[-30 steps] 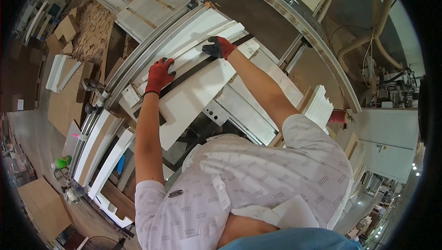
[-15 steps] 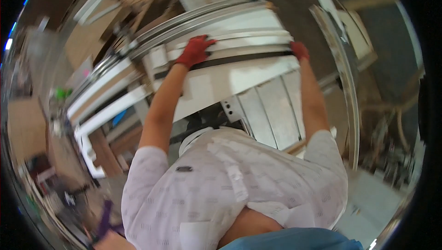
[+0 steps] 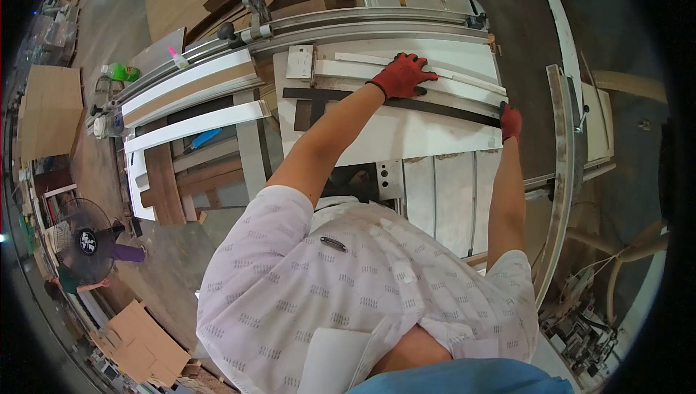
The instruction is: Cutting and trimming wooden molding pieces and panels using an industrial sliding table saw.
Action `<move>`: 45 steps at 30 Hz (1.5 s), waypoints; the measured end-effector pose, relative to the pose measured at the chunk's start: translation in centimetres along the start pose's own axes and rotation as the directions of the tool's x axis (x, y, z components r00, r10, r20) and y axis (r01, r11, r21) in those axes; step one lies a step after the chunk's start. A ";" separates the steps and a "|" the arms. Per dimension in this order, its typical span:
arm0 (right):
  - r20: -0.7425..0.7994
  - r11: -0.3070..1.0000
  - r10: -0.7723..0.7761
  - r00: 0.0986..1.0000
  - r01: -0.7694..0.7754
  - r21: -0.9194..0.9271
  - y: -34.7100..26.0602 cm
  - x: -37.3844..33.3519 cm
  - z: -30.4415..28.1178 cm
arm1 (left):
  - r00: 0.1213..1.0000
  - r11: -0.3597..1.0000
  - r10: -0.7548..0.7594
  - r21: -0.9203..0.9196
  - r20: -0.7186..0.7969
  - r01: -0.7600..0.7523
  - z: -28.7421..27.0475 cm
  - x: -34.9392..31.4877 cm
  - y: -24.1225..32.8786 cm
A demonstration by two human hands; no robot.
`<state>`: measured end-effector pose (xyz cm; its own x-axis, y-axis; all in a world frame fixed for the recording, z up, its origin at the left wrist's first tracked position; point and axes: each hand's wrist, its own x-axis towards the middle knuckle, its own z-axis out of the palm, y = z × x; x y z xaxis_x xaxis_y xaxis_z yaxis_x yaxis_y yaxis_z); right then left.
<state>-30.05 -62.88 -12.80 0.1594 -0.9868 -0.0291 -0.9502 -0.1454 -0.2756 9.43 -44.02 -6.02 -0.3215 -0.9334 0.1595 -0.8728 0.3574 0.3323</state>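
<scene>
My left hand (image 3: pixel 402 76), in a red glove with black fingertips, lies with spread fingers across a white strip (image 3: pixel 341 69) and reaches over a dark strip (image 3: pixel 442 109). Beside it, a thinner white strip (image 3: pixel 464 81) runs along the far side. My right hand (image 3: pixel 511 121), gloved alike, is closed at the right end of the dark strip; its fingers are partly hidden. All these strips rest on a broad white board (image 3: pixel 384 142). A small white block (image 3: pixel 299 62) sits at the strips' left end.
A metal rail (image 3: pixel 377 23) crosses beyond the board, with a clamp-like fitting (image 3: pixel 255 13). White and brown strips (image 3: pixel 192 89) are stacked left, near a green bottle (image 3: pixel 121 72). Slatted metal panels (image 3: pixel 453 195) lie nearer me. A fan (image 3: pixel 87 242) stands left, a person (image 3: pixel 80 285) by it.
The view has turned and shifted, so the board appears farther right. My left hand has moved rightward along the strips, closer to my right hand, which stays at their right end.
</scene>
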 end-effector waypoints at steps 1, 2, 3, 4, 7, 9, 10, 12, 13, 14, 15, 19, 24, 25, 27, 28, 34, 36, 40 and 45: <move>-0.001 1.000 0.014 1.000 -0.014 0.000 -0.1 -0.5 -0.1 | 1.000 1.000 0.001 0.012 0.012 -0.001 0.5 0.4 0.0; -0.013 0.997 -0.066 0.998 0.066 -0.049 -0.3 -0.8 -0.2 | 1.000 1.000 0.015 0.008 0.017 -0.015 0.9 0.5 -0.1; -0.032 0.988 -0.115 0.993 0.111 -0.105 0.8 -1.8 -1.0 | 0.997 0.997 0.070 0.045 -0.028 -0.069 1.1 1.1 0.2; -0.044 0.996 0.043 0.998 -0.046 -0.072 1.3 -1.7 -1.2 | 0.987 0.988 0.136 0.082 -0.083 -0.129 1.2 1.5 0.4; 0.039 0.924 -0.254 0.966 0.255 -0.284 3.5 -1.2 -1.4 | 0.967 0.981 0.193 0.062 -0.166 -0.185 2.2 2.2 -0.6; -0.037 0.980 0.129 0.991 -0.133 -0.150 -5.0 -3.8 -1.5 | 0.993 0.990 0.094 0.116 -0.078 -0.085 2.3 0.6 -1.4; -0.120 0.969 0.114 0.986 -0.137 -0.206 -9.1 -5.1 -2.4 | 0.999 0.989 0.031 0.148 -0.025 -0.027 1.7 -0.1 -1.4; -0.343 0.966 -0.209 0.916 0.139 -0.217 -9.8 -6.3 -2.9 | 0.998 0.982 0.056 0.179 0.013 -0.057 1.3 1.1 -0.3; -0.264 0.910 -0.413 0.872 0.405 -0.084 -10.6 -6.5 -3.6 | 0.997 0.975 0.073 0.209 0.010 -0.074 1.5 1.2 -0.1; -0.217 0.771 -0.608 0.764 0.633 0.069 -11.5 -6.4 -4.2 | 0.995 0.972 0.097 0.213 0.013 -0.097 1.7 1.7 -0.1; -0.132 0.710 -0.694 0.708 0.703 0.040 -13.0 -6.2 -4.9 | 0.995 0.969 0.097 0.229 0.007 -0.096 1.8 1.8 0.0; 0.159 0.618 -0.769 0.619 0.784 -0.059 -16.0 -3.5 -4.1 | 0.994 0.970 0.108 0.217 0.025 -0.111 1.6 1.8 0.2; 0.125 0.507 -0.846 0.518 0.855 -0.111 -15.4 -2.7 -2.4 | 0.993 0.962 0.120 0.244 0.015 -0.120 2.0 1.1 0.2; 0.080 0.494 -0.862 0.501 0.864 -0.099 -15.4 -2.8 -2.2 | 0.993 0.958 0.122 0.261 -0.001 -0.117 2.0 0.9 0.2; 0.030 0.488 -0.870 0.492 0.868 -0.095 -15.5 -1.3 -2.6 | 0.993 0.959 0.120 0.261 -0.010 -0.114 1.3 2.0 -0.1; 0.016 0.468 -0.881 0.472 0.877 -0.103 -15.7 -1.1 -2.7 | 0.992 0.959 0.121 0.262 -0.027 -0.110 0.7 2.2 -0.1; 0.074 0.511 -0.852 0.518 0.854 -0.099 -15.0 -2.1 -2.6 | 0.995 0.981 0.097 0.167 0.007 -0.096 0.1 -0.3 -0.9; 0.091 0.536 -0.834 0.544 0.838 -0.103 -15.1 -2.4 -2.6 | 0.997 0.984 0.077 0.160 0.013 -0.078 -2.0 -2.7 -2.4; 0.034 0.486 -0.871 0.490 0.869 -0.090 -16.3 -2.0 -2.0 | 0.999 0.968 0.031 0.250 0.017 -0.034 -4.2 -7.6 -5.1; 0.054 0.504 -0.862 0.504 0.864 -0.017 -15.7 -1.4 -0.9 | 0.990 0.961 0.116 0.263 -0.080 -0.091 -2.8 -7.7 -6.8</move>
<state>-15.56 -59.30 -7.58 0.9140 -0.3680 0.1711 -0.3456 -0.9268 -0.1472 18.89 -39.16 -6.88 -0.3898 -0.8803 0.2704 -0.9057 0.4197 0.0605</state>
